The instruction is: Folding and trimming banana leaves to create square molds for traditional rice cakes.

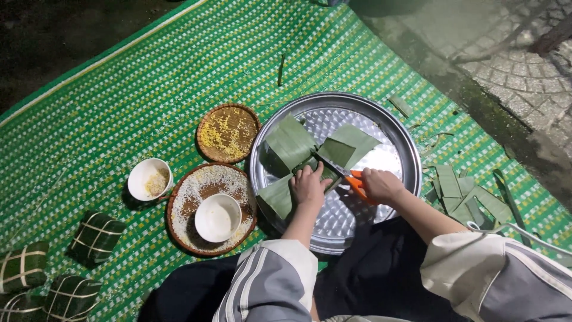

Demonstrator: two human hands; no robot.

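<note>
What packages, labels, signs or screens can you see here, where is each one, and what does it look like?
No labels, signs or screens show.
Leaf-wrapped parcel: on the mat, left of the rice basket; square, dark green, tied with pale strips.
Three more parcels: bottom-left corner; same look, partly cut off.
Unfinished leaf wrap: in the round metal tray, under the left hand; green flaps open.

Layout of the woven green plastic mat [149,89]

At frame centre a round metal tray [390,128] is set on the mat, with folded green banana leaves [292,143] laid in it. Left of it two round wicker baskets [227,133] are placed, a small white bowl [217,217] inside the lower one. Square leaf-wrapped tied cakes [95,237] are grouped at lower left; cut leaf strips [462,197] are scattered at right.
</note>
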